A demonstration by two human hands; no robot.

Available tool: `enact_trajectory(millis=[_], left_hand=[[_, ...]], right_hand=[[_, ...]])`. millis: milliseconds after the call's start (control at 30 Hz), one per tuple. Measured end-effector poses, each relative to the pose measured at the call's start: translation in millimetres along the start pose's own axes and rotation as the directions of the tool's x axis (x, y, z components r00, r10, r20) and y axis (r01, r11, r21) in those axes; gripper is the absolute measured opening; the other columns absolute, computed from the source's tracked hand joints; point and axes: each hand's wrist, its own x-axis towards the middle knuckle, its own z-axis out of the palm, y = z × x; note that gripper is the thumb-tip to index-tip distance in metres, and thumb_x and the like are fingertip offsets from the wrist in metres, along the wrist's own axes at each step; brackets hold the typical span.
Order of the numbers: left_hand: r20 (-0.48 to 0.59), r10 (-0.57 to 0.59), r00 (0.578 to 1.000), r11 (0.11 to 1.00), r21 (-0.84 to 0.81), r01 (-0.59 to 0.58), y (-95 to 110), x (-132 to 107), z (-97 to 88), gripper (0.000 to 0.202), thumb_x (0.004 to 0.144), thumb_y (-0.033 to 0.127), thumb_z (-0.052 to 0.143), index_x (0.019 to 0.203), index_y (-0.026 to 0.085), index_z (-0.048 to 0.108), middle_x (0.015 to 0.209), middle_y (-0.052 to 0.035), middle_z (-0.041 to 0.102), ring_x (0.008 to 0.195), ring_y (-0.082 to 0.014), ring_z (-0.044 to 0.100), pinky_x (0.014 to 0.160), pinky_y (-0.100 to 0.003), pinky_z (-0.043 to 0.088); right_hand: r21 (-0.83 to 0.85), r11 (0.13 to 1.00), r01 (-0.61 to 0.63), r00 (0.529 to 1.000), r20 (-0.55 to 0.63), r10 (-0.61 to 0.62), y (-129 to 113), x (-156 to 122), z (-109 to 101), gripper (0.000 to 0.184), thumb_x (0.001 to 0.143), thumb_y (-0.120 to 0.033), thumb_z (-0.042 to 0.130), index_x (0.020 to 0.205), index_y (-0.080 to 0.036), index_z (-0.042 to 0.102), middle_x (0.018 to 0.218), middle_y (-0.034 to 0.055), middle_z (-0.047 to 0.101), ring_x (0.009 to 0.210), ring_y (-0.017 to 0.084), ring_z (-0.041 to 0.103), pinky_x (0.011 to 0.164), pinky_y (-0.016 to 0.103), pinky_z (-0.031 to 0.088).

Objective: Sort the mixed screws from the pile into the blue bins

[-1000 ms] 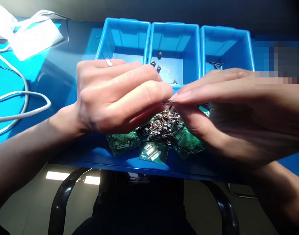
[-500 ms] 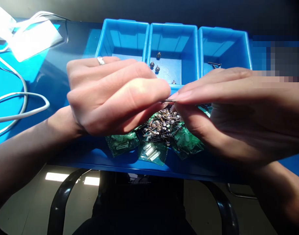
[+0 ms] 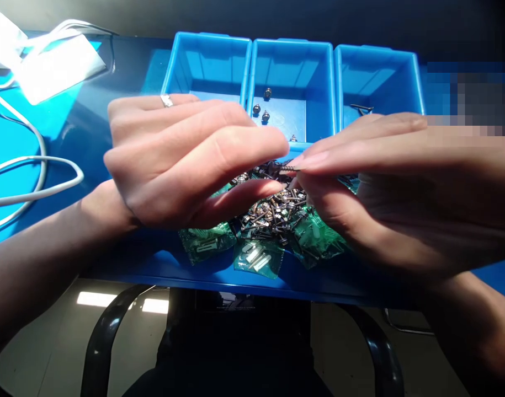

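A heap of small metal screws (image 3: 272,212) lies on the blue table near its front edge, on and among green plastic bags (image 3: 258,256). My right hand (image 3: 384,187) pinches one thin screw (image 3: 288,168) between thumb and forefinger just above the heap. My left hand (image 3: 181,160), with a ring on one finger, hovers left of the heap; its fingers are parted and hold nothing, the tips a short way from the screw.
Three blue bins stand in a row behind the heap: the left bin (image 3: 206,66), the middle bin (image 3: 291,66) with a few screws inside, the right bin (image 3: 378,74) with a dark thin part. White cables (image 3: 37,165) and a white box (image 3: 57,63) lie at the left.
My left hand has let go of the screw and drawn back to the left, its fingers opening. My right hand keeps the screw pinched in much the same place.
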Motion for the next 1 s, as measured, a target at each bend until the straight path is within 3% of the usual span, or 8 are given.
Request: enact_trajectory(millis=[133, 233, 300, 400, 600, 700, 833, 1000], left_hand=[[-0.040, 0.044, 0.998, 0.999, 0.025, -0.043, -0.1, 0.3, -1.3, 0.024, 0.111, 0.036, 0.056, 0.124, 0.021, 0.069, 0.100, 0.0008, 0.080, 0.089, -0.0161, 0.081, 0.076, -0.031, 0.062], [0.057, -0.059, 0.997, 0.998, -0.031, 0.061, 1.7, -2.3, -3.5, 0.032, 0.111, 0.041, 0.056, 0.137, 0.025, 0.067, 0.115, 0.0018, 0.082, 0.102, -0.0175, 0.082, 0.090, -0.031, 0.067], [0.067, -0.056, 0.996, 0.998, -0.035, 0.059, 2.5, -3.4, -2.8, 0.035, 0.109, 0.039, 0.061, 0.141, 0.024, 0.063, 0.116, -0.0009, 0.082, 0.102, -0.0186, 0.082, 0.090, -0.032, 0.069], [-0.017, 0.019, 1.000, 0.999, 0.038, -0.019, 2.4, -1.7, 0.4, 0.026, 0.112, 0.033, 0.051, 0.128, 0.020, 0.067, 0.101, -0.0008, 0.079, 0.091, -0.0178, 0.082, 0.077, -0.032, 0.068], [-0.025, 0.014, 1.000, 0.997, 0.076, -0.012, -1.6, 3.2, 3.8, 0.025, 0.110, 0.037, 0.056, 0.129, 0.023, 0.067, 0.101, 0.0044, 0.078, 0.088, -0.0137, 0.081, 0.076, -0.025, 0.069], [-0.087, 0.059, 0.994, 0.996, 0.072, -0.053, -5.2, 1.2, 5.0, 0.030, 0.111, 0.034, 0.047, 0.122, 0.018, 0.071, 0.098, 0.0005, 0.074, 0.087, -0.0164, 0.081, 0.072, -0.029, 0.067], [0.047, 0.098, 0.994, 0.995, 0.015, -0.099, -9.5, 0.1, 2.5, 0.045, 0.104, 0.034, 0.067, 0.142, 0.012, 0.059, 0.117, -0.0085, 0.077, 0.102, -0.0273, 0.080, 0.080, -0.041, 0.067], [-0.019, 0.097, 0.995, 0.995, 0.036, -0.096, -8.2, 1.2, 4.8, 0.029, 0.110, 0.031, 0.053, 0.127, 0.012, 0.067, 0.109, -0.0064, 0.073, 0.101, -0.0272, 0.077, 0.078, -0.042, 0.064]], right_hand=[[-0.004, 1.000, -0.018, 1.000, 0.016, 0.018, -0.7, -0.8, 0.4, 0.019, 0.104, -0.033, 0.064, 0.113, -0.033, 0.081, 0.106, 0.0019, 0.084, 0.095, 0.021, 0.080, 0.083, 0.037, 0.067], [-0.081, 0.996, 0.031, 0.998, 0.048, -0.027, 1.1, -1.1, -0.8, 0.024, 0.105, -0.032, 0.060, 0.117, -0.035, 0.081, 0.104, 0.0032, 0.083, 0.095, 0.022, 0.079, 0.084, 0.038, 0.067], [-0.153, 0.984, 0.093, 0.994, 0.076, -0.082, 3.8, -0.9, -1.3, 0.028, 0.103, -0.036, 0.064, 0.126, -0.037, 0.079, 0.107, 0.0044, 0.082, 0.103, 0.026, 0.079, 0.086, 0.041, 0.068], [-0.210, 0.961, 0.178, 0.982, 0.096, -0.161, 9.0, -0.1, -1.2, 0.046, 0.094, -0.047, 0.077, 0.140, -0.040, 0.074, 0.116, 0.0062, 0.080, 0.119, 0.033, 0.076, 0.091, 0.046, 0.069], [-0.220, 0.955, 0.199, 0.978, 0.101, -0.181, 15.5, 1.6, -5.8, 0.061, 0.088, -0.052, 0.084, 0.146, -0.041, 0.070, 0.121, 0.0063, 0.079, 0.123, 0.036, 0.074, 0.091, 0.049, 0.069], [-0.180, 0.969, 0.168, 0.982, 0.116, -0.148, 13.6, 3.1, -11.1, 0.047, 0.092, -0.043, 0.081, 0.139, -0.039, 0.073, 0.116, 0.0040, 0.080, 0.114, 0.032, 0.077, 0.085, 0.046, 0.068], [-0.057, 0.989, 0.134, 0.990, 0.049, -0.131, 4.2, 3.9, -10.7, 0.018, 0.102, -0.023, 0.069, 0.117, -0.030, 0.077, 0.110, -0.0020, 0.083, 0.096, 0.017, 0.079, 0.078, 0.034, 0.064], [-0.082, 0.986, 0.146, 0.989, 0.037, -0.144, 4.1, 3.9, -11.3, 0.014, 0.104, -0.022, 0.069, 0.115, -0.026, 0.076, 0.110, -0.0005, 0.084, 0.094, 0.015, 0.079, 0.079, 0.032, 0.063]])
